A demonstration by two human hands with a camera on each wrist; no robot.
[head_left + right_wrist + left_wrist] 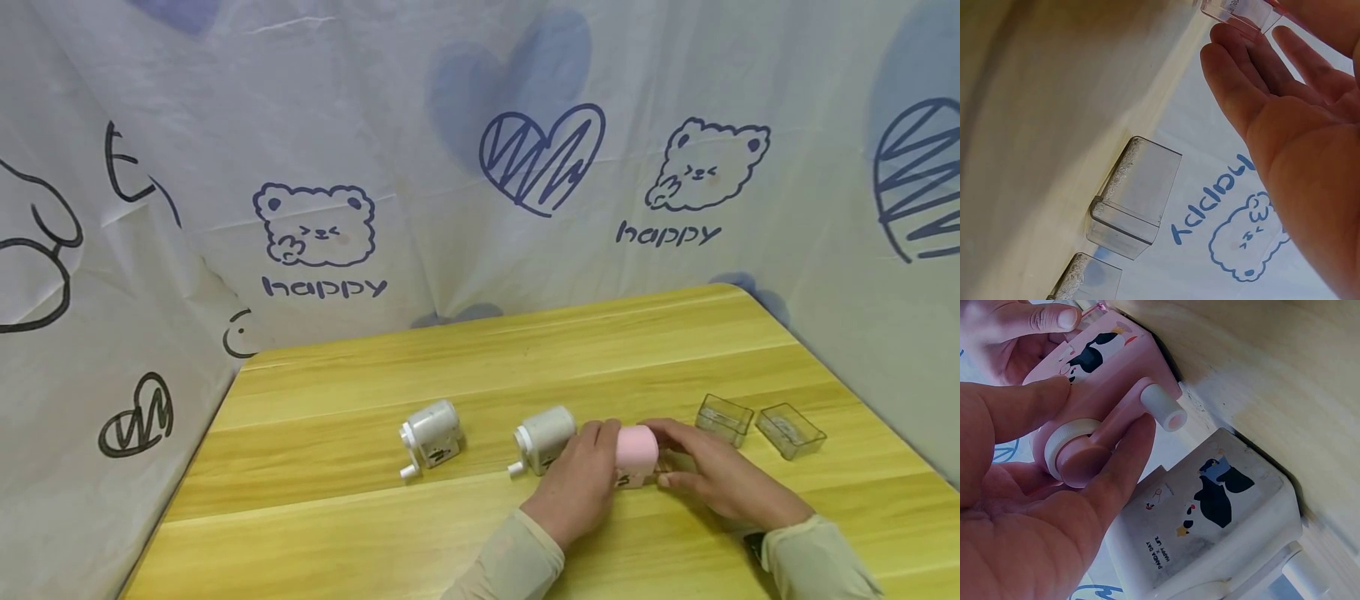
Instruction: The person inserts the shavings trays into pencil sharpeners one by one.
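Observation:
A pink crank pencil sharpener (pixel 636 450) with a panda print stands on the table at right of centre. My left hand (pixel 581 479) grips it from its crank side. In the left wrist view, the thumb lies on the pink body and a finger lies along the crank arm (pixel 1124 411). My right hand (pixel 723 479) is at the sharpener's other end. Its thumb and fingers pinch a clear shavings drawer (pixel 1235 14), which sticks out of the body. Immediately left of my left hand stands a greyish-white crank sharpener (pixel 546 435), partly hidden in the head view.
Another greyish-white sharpener (pixel 435 429) stands farther left, its crank toward the left. Two clear drawers holding pale shavings, a nearer one (pixel 791 432) and another (pixel 723 419), lie right of my right hand. A printed cloth (pixel 465 250) hangs behind the wooden table (pixel 337 533).

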